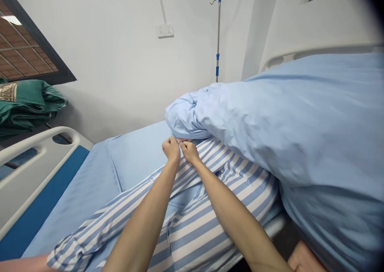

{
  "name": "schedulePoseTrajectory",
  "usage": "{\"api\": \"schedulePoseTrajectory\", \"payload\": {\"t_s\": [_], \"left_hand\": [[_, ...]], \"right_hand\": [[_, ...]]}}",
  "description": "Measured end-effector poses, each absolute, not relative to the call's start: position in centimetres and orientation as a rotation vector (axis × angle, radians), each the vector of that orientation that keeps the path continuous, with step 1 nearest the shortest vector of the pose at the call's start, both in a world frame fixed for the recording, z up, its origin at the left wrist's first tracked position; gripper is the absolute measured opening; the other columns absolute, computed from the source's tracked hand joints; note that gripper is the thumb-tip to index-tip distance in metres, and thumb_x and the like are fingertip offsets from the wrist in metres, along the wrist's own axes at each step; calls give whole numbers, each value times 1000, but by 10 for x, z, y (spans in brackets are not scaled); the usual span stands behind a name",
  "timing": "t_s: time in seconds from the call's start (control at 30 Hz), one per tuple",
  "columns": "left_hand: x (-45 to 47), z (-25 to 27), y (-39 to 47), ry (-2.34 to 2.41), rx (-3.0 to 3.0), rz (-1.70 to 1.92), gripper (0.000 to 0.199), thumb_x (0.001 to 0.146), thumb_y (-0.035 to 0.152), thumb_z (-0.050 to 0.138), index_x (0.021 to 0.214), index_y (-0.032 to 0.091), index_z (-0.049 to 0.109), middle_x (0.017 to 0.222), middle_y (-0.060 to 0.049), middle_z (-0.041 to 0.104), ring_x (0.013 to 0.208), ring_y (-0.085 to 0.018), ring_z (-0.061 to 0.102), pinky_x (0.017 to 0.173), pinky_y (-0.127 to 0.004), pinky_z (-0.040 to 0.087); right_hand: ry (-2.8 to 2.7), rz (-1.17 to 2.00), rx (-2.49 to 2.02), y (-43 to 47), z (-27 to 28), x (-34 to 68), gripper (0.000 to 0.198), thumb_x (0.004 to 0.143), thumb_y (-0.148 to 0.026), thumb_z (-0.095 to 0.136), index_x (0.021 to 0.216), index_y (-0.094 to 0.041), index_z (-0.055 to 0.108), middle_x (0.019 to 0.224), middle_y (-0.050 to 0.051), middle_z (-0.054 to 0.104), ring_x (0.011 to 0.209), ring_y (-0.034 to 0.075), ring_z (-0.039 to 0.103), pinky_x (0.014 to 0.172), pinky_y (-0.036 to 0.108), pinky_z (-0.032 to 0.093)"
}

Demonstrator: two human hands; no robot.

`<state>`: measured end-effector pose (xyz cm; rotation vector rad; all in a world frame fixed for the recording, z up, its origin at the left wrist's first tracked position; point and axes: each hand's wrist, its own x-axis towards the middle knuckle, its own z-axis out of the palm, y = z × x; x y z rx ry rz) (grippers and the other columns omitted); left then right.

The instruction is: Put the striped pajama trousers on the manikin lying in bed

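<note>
My left hand (171, 149) and my right hand (189, 152) are both closed, close together at the far edge of blue-and-white striped trousers (192, 220). Whatever they pinch is too small to make out. Just beyond my knuckles, a skin-coloured part (183, 140) shows beneath the edge of a light blue quilt (270, 116). The trousers are on a figure lying on the bed, whose bare lower leg (27, 263) shows at the lower left. The quilt is bunched over the upper body and hides it.
Light blue sheeting covers the bed (90, 180). A bed-end board (27, 184) stands at left, with folded green cloth (27, 104) beyond it. Behind the bed rises an IV pole (218, 40). A wall socket (165, 31) is above. At lower right is a skin-coloured shape (306, 260).
</note>
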<state>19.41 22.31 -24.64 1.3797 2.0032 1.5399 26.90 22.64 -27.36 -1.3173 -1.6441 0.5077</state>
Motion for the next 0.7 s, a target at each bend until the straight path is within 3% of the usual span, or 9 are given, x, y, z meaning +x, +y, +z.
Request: {"api": "schedulePoseTrajectory", "payload": {"t_s": [0.27,0.5,0.7], "left_hand": [[208,-281,210,2128,1469,1296,33,74,38,31,53,18,47,58,-2,54,55,-11,40,53,-23,27],[208,-277,206,2130,1534,1233,31,77,35,29,56,20,47,63,-3,57,60,-13,45,55,-24,27],[209,-279,204,2097,1577,1248,27,74,29,33,51,19,42,55,0,51,57,-12,42,54,-24,25]], "right_hand": [[-1558,553,-1287,230,-281,268,41,81,-37,28,61,-16,55,61,3,57,59,12,45,54,20,30],[-1631,552,-1277,228,-266,274,35,79,-33,33,60,-16,56,62,2,59,61,11,48,58,20,32],[-1565,303,-1236,258,-235,307,39,79,-37,31,50,-15,44,48,-1,46,50,9,40,50,21,26]]}}
